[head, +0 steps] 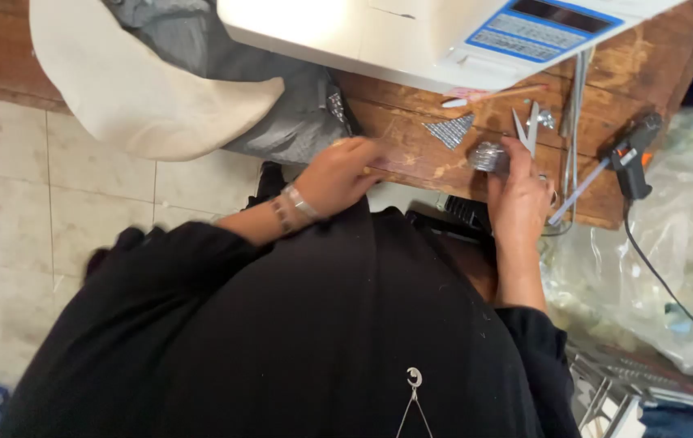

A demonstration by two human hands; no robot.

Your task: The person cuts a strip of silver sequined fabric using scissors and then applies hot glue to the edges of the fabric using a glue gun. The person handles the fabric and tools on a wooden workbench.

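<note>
Fingers of the right hand [517, 195] pinch a sparkly roll [488, 156] (left hand [338, 174] curled, contents unclear).

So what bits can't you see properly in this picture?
Head view:
- Sewing machine: its top is cut off by the picture's upper edge.
- Small silvery piece at the right hand: too blurred to identify.
- Left hand: fingertips blurred, so its grip is unclear.
- Wooden table: partly covered by grey fabric.

Your single head camera looks steeply down over your chest, close above the wooden table [411, 154], with the sewing machine [411, 32] at its far edge.
</note>
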